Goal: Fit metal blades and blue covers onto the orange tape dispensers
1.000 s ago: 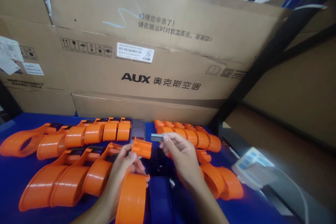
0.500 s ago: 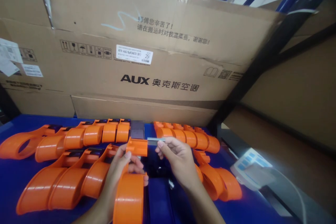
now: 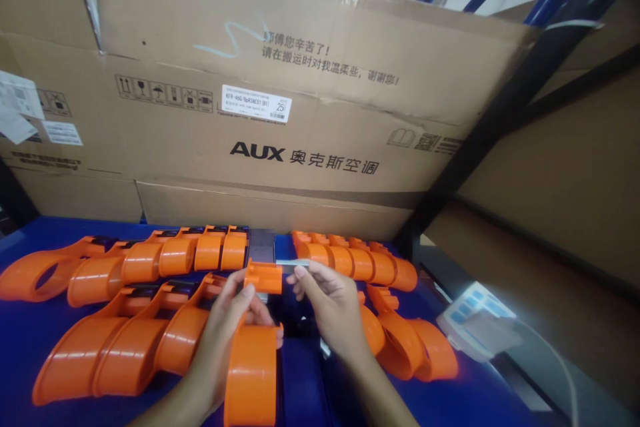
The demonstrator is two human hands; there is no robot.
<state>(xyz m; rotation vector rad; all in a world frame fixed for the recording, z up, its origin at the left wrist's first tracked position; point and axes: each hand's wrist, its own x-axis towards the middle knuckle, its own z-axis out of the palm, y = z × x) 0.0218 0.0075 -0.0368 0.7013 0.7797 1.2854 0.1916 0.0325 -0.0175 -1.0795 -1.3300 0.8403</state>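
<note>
My left hand [image 3: 227, 317] is closed around an orange plastic tape dispenser [image 3: 251, 373], with its round hub hanging down and its head raised. In my right hand [image 3: 334, 303], thumb and fingers pinch a thin serrated metal blade [image 3: 289, 263]. The blade's free end points left, at the upper right edge of the dispenser's head; whether they touch I cannot tell. Just behind the hands stands a grey block [image 3: 263, 247]. Some small shiny pieces [image 3: 325, 347] lie partly hidden below my right wrist.
Rows of orange dispensers [image 3: 125, 357] lie to the left on the blue table [image 3: 20, 347], several with dark parts at their heads. More dispensers [image 3: 383, 268] line the right side. Cardboard [image 3: 325, 127] walls off the back. A white device with a cable [image 3: 477, 320] sits at right.
The dispenser head has shifted slightly right in my left hand, while my right hand has moved a little left. The blade's end now overlaps the edge of the head in view.
</note>
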